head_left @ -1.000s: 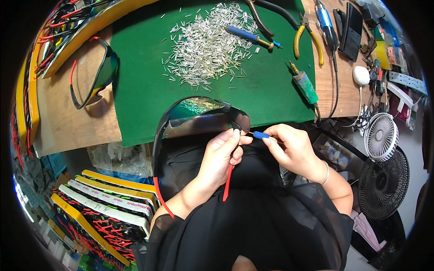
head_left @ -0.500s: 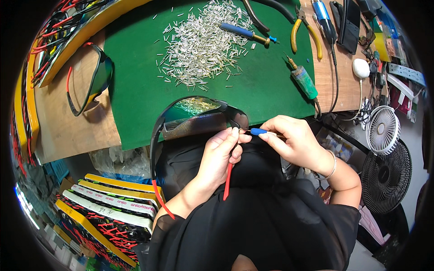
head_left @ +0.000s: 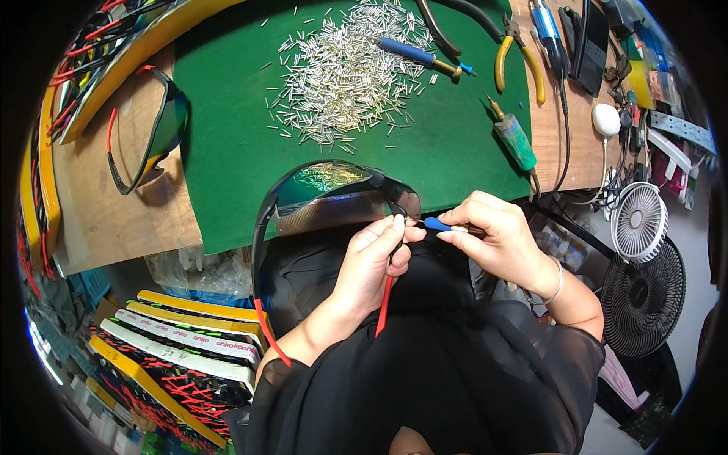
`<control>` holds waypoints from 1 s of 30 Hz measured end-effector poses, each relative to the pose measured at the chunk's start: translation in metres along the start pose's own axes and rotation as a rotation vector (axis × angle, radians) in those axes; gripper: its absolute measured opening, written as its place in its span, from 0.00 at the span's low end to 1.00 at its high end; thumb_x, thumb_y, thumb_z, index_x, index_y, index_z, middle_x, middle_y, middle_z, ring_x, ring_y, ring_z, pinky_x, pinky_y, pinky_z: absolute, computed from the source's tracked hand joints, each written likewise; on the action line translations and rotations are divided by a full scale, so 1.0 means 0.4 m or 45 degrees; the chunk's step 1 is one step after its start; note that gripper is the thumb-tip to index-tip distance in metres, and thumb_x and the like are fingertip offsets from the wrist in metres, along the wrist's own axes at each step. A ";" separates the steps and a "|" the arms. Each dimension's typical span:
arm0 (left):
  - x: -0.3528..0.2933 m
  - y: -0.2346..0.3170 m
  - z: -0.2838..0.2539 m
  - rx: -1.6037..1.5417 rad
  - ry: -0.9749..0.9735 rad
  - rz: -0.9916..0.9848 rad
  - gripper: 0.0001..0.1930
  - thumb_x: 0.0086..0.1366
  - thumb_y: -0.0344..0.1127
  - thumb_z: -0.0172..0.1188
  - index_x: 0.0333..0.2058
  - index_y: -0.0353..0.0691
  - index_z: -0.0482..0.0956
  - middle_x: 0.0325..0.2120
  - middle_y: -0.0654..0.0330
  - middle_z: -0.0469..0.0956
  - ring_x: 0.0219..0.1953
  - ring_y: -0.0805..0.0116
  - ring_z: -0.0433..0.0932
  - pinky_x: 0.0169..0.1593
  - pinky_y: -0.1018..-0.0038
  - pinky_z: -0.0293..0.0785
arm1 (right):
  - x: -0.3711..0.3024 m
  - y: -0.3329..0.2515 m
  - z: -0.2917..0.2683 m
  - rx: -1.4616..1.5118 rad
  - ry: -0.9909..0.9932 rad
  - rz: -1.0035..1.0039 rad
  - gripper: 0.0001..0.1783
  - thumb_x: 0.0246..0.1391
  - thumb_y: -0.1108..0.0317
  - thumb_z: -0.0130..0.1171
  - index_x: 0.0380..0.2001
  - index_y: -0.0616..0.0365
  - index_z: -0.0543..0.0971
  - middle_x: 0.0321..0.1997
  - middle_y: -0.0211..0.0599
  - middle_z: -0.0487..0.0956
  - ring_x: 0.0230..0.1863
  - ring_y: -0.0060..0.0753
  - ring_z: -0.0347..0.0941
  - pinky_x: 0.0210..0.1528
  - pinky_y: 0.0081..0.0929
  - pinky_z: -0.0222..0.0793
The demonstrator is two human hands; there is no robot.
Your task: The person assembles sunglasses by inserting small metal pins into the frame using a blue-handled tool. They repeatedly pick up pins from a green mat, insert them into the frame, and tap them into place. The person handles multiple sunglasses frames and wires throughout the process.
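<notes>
Dark wraparound sunglasses (head_left: 296, 191) with mirrored lenses and red-tipped temples are held in front of me, beside the near edge of the green mat. My left hand (head_left: 370, 256) is closed, pinching them at the right-side hinge with one temple hanging down below its fingers. A small blue-handled screwdriver (head_left: 437, 224) sits between the thumb and fingers of my right hand (head_left: 497, 236). Its thin shaft points left at the hinge. My left fingertips partly cover the tip, so whether it sits in a screw cannot be seen.
A pile of small silver pins (head_left: 334, 91) lies on the green mat (head_left: 227, 167), with another blue-handled driver (head_left: 406, 51) on it. Yellow-handled pliers (head_left: 502, 64) and a green-handled tool (head_left: 516, 142) lie right. More sunglasses (head_left: 163, 136) rest left; packed trays (head_left: 182, 341) stand lower left.
The fingers of my right hand have shifted slightly on the screwdriver. My left hand stays at the hinge, and the whole view has moved a little.
</notes>
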State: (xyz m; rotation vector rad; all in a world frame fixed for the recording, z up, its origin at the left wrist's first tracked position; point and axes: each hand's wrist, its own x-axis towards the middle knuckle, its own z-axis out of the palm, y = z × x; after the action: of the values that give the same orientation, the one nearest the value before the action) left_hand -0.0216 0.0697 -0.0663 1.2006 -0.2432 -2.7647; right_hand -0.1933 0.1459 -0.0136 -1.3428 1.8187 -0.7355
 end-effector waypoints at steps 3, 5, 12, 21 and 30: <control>0.001 0.000 0.002 0.024 0.010 -0.005 0.11 0.66 0.40 0.46 0.34 0.38 0.72 0.27 0.67 0.74 0.16 0.86 0.59 0.18 0.88 0.55 | 0.002 -0.001 -0.001 -0.022 0.005 -0.021 0.07 0.42 0.73 0.61 0.28 0.58 0.76 0.23 0.35 0.72 0.24 0.33 0.71 0.24 0.24 0.67; 0.000 0.000 0.010 0.053 0.051 0.003 0.12 0.66 0.40 0.46 0.33 0.38 0.73 0.25 0.68 0.73 0.15 0.86 0.59 0.18 0.88 0.54 | 0.009 -0.011 -0.004 -0.127 -0.004 -0.076 0.06 0.44 0.72 0.60 0.27 0.58 0.75 0.21 0.35 0.71 0.23 0.34 0.71 0.24 0.25 0.67; 0.000 -0.007 0.007 0.191 0.019 0.082 0.14 0.66 0.40 0.46 0.31 0.37 0.74 0.18 0.69 0.68 0.15 0.85 0.58 0.18 0.87 0.53 | 0.024 -0.015 0.005 -0.427 -0.076 -0.120 0.10 0.52 0.66 0.52 0.21 0.60 0.69 0.18 0.39 0.70 0.22 0.40 0.71 0.23 0.31 0.67; 0.002 -0.005 -0.003 0.161 0.005 0.052 0.14 0.66 0.40 0.46 0.31 0.36 0.74 0.18 0.68 0.68 0.15 0.84 0.57 0.19 0.86 0.53 | 0.034 -0.020 -0.005 -0.549 -0.270 -0.201 0.11 0.50 0.63 0.54 0.22 0.60 0.70 0.18 0.38 0.71 0.22 0.38 0.71 0.22 0.30 0.67; -0.001 -0.003 0.016 0.162 0.104 0.048 0.13 0.65 0.41 0.47 0.30 0.37 0.74 0.13 0.69 0.64 0.13 0.83 0.56 0.18 0.86 0.51 | 0.023 -0.004 0.016 -0.775 0.022 -0.553 0.08 0.38 0.70 0.57 0.24 0.59 0.71 0.19 0.30 0.67 0.20 0.26 0.69 0.19 0.22 0.66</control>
State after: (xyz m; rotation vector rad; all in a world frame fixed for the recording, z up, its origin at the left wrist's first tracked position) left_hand -0.0262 0.0717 -0.0622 1.3205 -0.4345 -2.6960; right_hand -0.1887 0.1365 -0.0180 -2.1775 1.8600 -0.4072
